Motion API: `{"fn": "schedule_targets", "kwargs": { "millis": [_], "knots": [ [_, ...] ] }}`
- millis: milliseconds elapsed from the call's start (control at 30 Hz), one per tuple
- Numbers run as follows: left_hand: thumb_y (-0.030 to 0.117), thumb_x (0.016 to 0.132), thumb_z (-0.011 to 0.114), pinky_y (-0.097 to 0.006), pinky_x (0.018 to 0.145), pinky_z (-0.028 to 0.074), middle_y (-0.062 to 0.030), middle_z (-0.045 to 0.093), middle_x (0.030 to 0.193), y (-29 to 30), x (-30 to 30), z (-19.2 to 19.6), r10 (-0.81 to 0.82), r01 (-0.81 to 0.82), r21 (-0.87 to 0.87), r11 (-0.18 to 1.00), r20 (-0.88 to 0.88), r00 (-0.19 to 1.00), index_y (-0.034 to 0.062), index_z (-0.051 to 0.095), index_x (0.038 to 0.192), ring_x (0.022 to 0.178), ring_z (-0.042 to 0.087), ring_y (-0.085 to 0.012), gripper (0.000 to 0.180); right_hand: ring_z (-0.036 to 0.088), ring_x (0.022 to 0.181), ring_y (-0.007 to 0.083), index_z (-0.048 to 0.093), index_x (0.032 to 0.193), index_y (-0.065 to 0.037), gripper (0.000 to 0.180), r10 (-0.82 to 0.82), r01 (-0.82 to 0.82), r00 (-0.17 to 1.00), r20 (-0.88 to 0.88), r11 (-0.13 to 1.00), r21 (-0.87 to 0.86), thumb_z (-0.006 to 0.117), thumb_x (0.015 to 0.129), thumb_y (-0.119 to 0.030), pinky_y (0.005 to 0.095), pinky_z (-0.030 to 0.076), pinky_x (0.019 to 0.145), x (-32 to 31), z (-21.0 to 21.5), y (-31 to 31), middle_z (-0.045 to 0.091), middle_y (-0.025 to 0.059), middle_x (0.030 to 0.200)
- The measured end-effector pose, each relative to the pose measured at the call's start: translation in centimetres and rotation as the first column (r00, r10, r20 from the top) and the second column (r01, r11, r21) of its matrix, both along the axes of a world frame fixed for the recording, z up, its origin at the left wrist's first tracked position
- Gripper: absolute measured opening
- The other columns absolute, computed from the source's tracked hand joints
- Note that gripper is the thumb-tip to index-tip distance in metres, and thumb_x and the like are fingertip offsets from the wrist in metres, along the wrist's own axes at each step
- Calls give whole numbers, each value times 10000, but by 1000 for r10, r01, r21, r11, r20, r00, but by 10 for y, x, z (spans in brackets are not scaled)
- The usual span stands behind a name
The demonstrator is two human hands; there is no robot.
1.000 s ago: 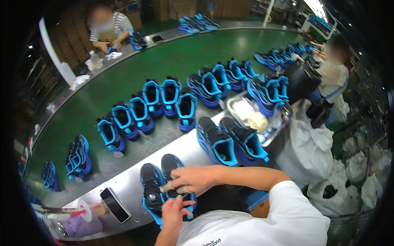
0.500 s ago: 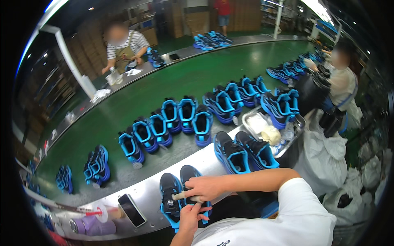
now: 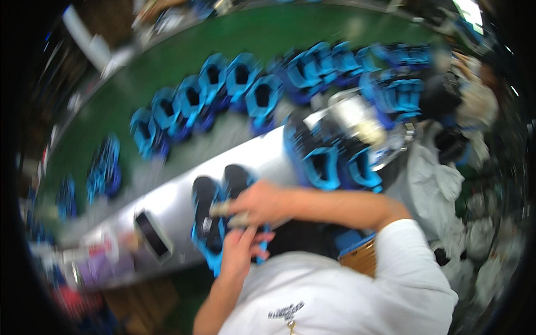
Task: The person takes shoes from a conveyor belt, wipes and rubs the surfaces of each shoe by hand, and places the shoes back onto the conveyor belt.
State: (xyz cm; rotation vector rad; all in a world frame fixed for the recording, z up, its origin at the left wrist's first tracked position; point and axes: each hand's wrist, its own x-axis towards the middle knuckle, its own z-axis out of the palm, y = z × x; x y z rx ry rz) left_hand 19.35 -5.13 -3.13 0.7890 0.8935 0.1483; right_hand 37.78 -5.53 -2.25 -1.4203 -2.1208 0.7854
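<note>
A black and blue sneaker (image 3: 205, 192) stands on the metal bench edge, toe away from me, with its mate (image 3: 238, 177) close on its right. Over the pair is my right hand (image 3: 262, 202), reaching across with fingers stretched leftward and apart. Beige coverings sit on two of its fingers. My left hand (image 3: 239, 248) is just below, over the heel end of the shoes, its fingertips meeting the covered fingers of the right. Blur hides whether the left fingers pinch anything. A small pale patch shows inside the left shoe.
Another sneaker pair (image 3: 321, 162) stands right of my hands. Behind it a metal tray (image 3: 385, 162) holds pale items. Rows of sneakers (image 3: 192, 97) line the green belt (image 3: 184, 64). A phone (image 3: 152, 237) and purple bottle (image 3: 106, 269) lie left. White sacks (image 3: 432, 173) and a co-worker (image 3: 477, 100) are right.
My view has tilted down and blurred, so the bench and shoes sit higher in the picture. Both hands remain together over the same pair, in nearly the same pose.
</note>
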Motion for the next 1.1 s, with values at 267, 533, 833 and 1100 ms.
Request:
{"fn": "schedule_targets", "kwargs": {
  "millis": [267,533,833,1100],
  "knots": [
    [211,973,508,-217,441,441,-160,680,937,1,-3,10,29,-34,-95,995,-53,998,-22,611,1045,595,656,-163,264,516,751,268,470,1369,-285,551,112,-116,988,103,993,32,586,839,-196,377,451,659,-9,10,9,493,64,773],
    [216,973,501,-221,445,426,-181,692,904,-5,-7,16,99,-101,-65,993,-45,994,-38,586,1024,457,597,-163,273,553,639,264,580,1257,-232,453,68,-52,994,-90,985,167,635,813,-304,373,432,509,-9,3,7,499,26,678],
    [209,986,468,-204,442,410,-179,693,911,-1,-4,18,74,-79,-52,996,-82,994,-26,603,1051,471,600,-149,279,507,564,236,539,1323,-322,528,37,-16,993,-114,985,174,624,817,-196,359,416,513,-7,-4,11,444,44,614],
    [201,983,479,-206,446,435,-170,685,941,1,-7,15,20,-26,-96,995,-62,998,-31,596,1067,533,629,-160,273,528,647,230,534,1329,-313,528,110,-109,994,-11,993,53,611,818,-200,353,429,526,-3,-3,12,478,33,695]
  ]
}}
